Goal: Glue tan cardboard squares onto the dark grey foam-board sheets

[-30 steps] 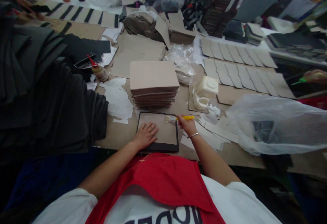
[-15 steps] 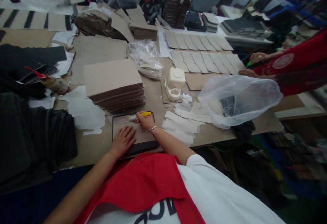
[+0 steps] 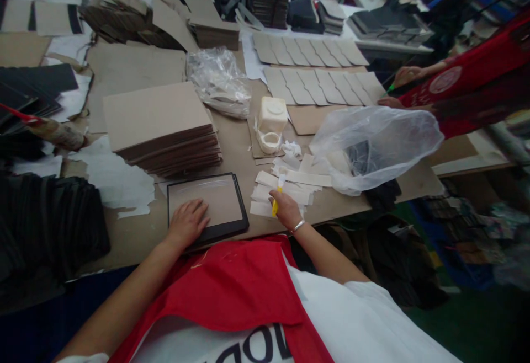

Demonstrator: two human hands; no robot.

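My left hand (image 3: 189, 220) lies flat with fingers stretched on a grey-brown board (image 3: 223, 200) edged in black. A wet-looking streak runs along the board's far side. In my right hand (image 3: 285, 208) is a yellow-handled brush (image 3: 276, 200), its pale bristles pointing away from me. The brush is over white paper strips (image 3: 260, 193) spread to the right of the board. Behind the strips stands a cream plastic container (image 3: 273, 113) with a cut opening, its rim coated in white.
A tall stack of boards (image 3: 161, 120) stands beyond the black-edged board. Black pieces (image 3: 49, 230) are piled at left near a red-tipped bottle (image 3: 53, 131). A clear plastic bag (image 3: 381, 137) lies at right. Another person's hand (image 3: 408, 76) is near rows of overlapping cards (image 3: 323, 86).
My right hand has moved the brush off the board and rightward over the paper strips. My left hand stays flat on the board. The view has shifted slightly.
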